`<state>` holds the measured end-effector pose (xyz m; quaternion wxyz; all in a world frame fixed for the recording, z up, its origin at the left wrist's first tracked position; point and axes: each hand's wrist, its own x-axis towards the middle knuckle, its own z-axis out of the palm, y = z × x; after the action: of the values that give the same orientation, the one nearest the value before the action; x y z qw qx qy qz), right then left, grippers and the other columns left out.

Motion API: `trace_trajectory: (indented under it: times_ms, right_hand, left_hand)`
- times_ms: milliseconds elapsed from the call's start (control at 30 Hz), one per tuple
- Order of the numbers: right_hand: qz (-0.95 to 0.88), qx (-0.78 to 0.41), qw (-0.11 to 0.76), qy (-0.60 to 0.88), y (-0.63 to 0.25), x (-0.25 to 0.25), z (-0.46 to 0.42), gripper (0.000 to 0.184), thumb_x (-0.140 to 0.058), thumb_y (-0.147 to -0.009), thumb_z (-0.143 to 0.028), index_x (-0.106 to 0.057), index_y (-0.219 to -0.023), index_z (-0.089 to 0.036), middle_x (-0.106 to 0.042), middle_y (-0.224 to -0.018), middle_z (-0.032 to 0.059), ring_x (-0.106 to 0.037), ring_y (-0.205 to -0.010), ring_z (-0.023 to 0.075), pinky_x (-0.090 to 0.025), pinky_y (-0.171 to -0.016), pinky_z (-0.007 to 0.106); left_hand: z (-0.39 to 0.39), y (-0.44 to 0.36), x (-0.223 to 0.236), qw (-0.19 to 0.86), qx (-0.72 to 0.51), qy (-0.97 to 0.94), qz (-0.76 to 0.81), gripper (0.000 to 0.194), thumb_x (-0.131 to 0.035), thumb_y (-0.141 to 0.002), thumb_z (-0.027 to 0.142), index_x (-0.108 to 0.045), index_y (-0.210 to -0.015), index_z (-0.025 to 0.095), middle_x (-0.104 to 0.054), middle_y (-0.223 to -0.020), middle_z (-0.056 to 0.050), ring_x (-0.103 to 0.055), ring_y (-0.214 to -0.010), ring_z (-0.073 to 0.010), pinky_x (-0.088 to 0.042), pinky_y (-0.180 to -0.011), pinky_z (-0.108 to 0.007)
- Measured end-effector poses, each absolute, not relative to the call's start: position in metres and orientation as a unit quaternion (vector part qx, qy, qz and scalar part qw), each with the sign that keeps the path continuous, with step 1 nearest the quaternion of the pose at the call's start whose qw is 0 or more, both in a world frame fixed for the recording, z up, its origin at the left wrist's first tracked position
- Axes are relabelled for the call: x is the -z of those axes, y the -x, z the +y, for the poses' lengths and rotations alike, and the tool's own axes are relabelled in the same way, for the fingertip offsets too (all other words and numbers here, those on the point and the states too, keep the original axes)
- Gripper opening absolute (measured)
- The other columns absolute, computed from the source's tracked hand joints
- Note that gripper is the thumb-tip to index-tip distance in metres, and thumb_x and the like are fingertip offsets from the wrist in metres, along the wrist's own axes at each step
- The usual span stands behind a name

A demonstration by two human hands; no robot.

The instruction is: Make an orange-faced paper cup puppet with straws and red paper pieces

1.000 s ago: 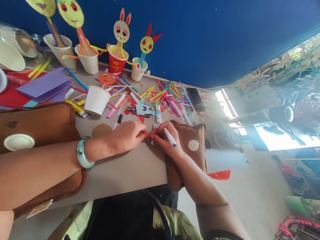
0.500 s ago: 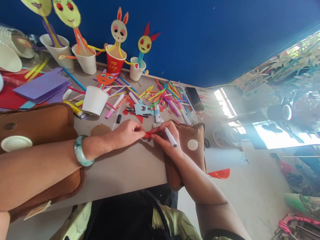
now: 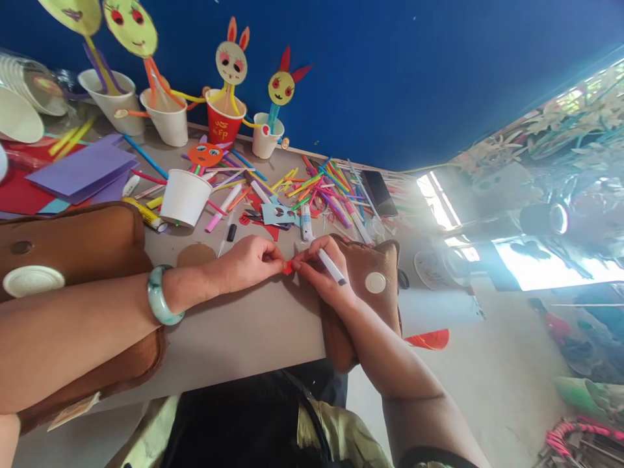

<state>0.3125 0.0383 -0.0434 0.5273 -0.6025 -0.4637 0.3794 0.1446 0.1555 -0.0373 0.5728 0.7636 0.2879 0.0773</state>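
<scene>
The left hand (image 3: 251, 261) is edging closer to the right hand (image 3: 325, 279), which is also holding a white marker (image 3: 333, 268). Both are pinching a red paper piece (image 3: 288, 268), maybe turning it, in front of the glue tube (image 3: 306, 223).

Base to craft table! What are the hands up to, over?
Left hand pinching small red piece. Right hand gripping white marker, fingertips at the red piece. Straws heaped beyond, clear of both hands.

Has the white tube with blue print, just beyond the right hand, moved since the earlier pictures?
No. The white tube keeps its place relative to the black phone; both shifted slightly left only with the whole view.
</scene>
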Motion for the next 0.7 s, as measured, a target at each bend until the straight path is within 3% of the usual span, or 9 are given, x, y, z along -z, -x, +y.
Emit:
trace_trajectory:
  times_ms: [200, 400, 700]
  right_hand:
    - [-0.469, -0.354, 0.528, 0.613, -0.3135, 0.0454, 0.0362, 0.041, -0.080, -0.079, -0.045, -0.045, -0.087, -0.025, -0.068, -0.073, -0.0035, -0.065, -0.060, 0.0132, -0.053, -0.056, 0.027]
    - [-0.465, -0.365, 0.533, 0.605, -0.3119, 0.0454, 0.0369, 0.052, -0.088, -0.070, -0.046, -0.044, -0.088, -0.025, -0.072, -0.080, -0.0011, -0.070, -0.069, 0.0161, -0.056, -0.060, 0.028]
    - [-0.471, -0.370, 0.527, 0.602, -0.3127, 0.0450, 0.0376, 0.047, -0.083, -0.076, -0.043, -0.042, -0.088, -0.026, -0.070, -0.074, -0.0031, -0.065, -0.061, 0.0138, -0.052, -0.057, 0.027]
  left_hand:
    - [0.1543, -0.1455, 0.0347, 0.588, -0.087, -0.744, 0.305, 0.024, -0.060, -0.079, 0.034, -0.073, -0.076, 0.015, -0.070, -0.069, -0.002, -0.060, -0.067, -0.0147, -0.042, -0.062, -0.025]
    - [0.1543, -0.1450, 0.0333, 0.602, -0.083, -0.732, 0.308, 0.023, -0.058, -0.077, 0.033, -0.073, -0.077, 0.016, -0.066, -0.068, 0.000, -0.057, -0.068, -0.0141, -0.040, -0.061, -0.024]
    - [0.1523, -0.1467, 0.0324, 0.609, -0.089, -0.724, 0.310, 0.022, -0.053, -0.080, 0.029, -0.069, -0.071, 0.017, -0.057, -0.060, 0.002, -0.049, -0.059, -0.0119, -0.036, -0.054, -0.023]
